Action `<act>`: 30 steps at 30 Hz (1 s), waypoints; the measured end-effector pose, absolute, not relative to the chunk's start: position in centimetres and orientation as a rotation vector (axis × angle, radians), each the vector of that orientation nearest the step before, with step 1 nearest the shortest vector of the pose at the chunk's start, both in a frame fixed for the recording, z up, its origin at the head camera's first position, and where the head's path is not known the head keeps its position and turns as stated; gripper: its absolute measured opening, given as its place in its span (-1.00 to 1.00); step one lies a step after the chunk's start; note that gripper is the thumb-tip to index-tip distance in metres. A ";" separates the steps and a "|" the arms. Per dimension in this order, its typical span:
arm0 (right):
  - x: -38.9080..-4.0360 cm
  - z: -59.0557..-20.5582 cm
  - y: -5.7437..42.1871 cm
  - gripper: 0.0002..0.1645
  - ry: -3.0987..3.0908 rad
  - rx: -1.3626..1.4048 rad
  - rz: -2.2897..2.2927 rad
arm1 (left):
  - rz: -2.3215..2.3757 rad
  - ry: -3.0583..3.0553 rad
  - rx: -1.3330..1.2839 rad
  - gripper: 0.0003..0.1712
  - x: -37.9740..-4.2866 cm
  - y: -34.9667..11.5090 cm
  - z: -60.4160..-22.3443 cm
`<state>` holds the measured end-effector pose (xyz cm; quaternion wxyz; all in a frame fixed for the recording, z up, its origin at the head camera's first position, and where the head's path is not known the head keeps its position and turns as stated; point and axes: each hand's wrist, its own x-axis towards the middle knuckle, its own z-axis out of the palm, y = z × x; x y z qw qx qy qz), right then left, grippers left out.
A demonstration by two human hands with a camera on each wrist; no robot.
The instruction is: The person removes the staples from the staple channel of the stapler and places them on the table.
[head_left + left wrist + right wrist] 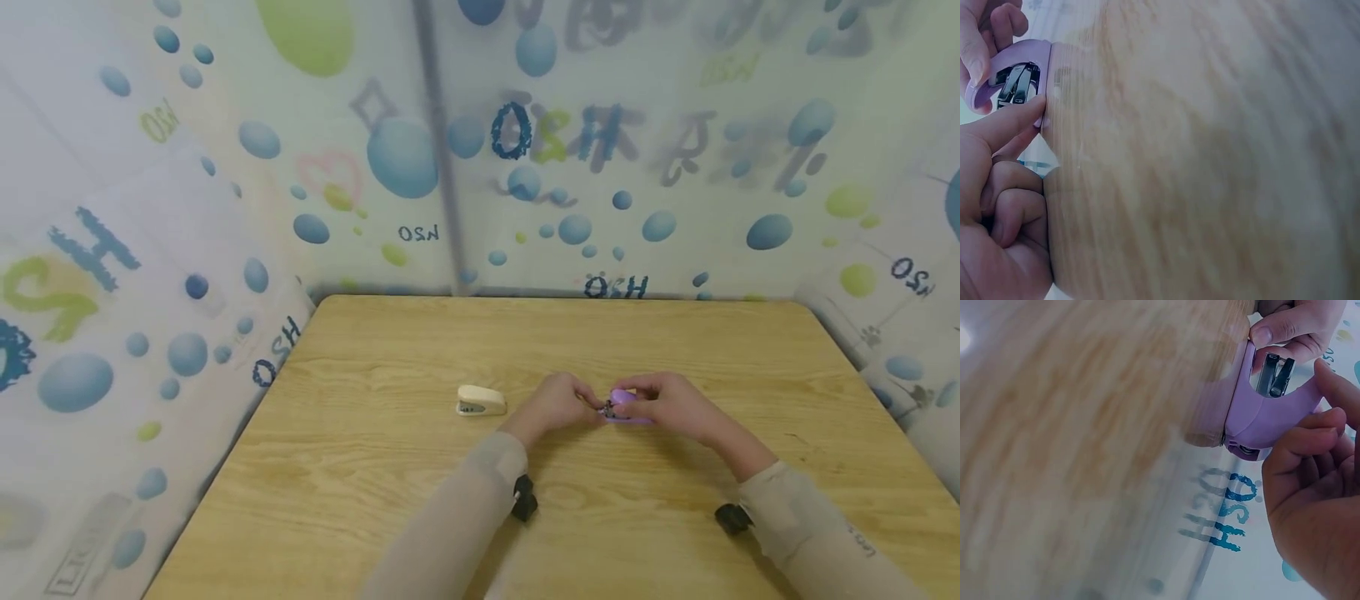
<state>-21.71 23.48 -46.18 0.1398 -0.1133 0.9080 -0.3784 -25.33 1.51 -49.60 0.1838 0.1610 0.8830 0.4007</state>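
A small purple stapler (622,397) stands on the wooden table between the two hands, its dark metal inner parts showing under the raised cover. My left hand (558,402) pinches the front tip of its base between thumb and forefinger; the other fingers are curled in against the palm, as the left wrist view shows. From the other side, my right hand (1316,487) holds the purple cover (1266,419) near its front end with thumb and forefinger. A cream stapler (482,401) sits on the table to the left of my left hand.
The light wood table (405,350) reaches back to a white curtain wall (660,267) printed with blue and green bubbles and lettering. Similar sheets hang at the left and right. A black wrist device (524,498) is strapped below my left sleeve, another (732,518) below the right.
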 end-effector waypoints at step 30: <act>-19.7 -45.7 28.7 -0.57 2.514 -0.461 -1.304 | 1.117 2.485 0.399 -0.88 -25.3 1.6 -49.4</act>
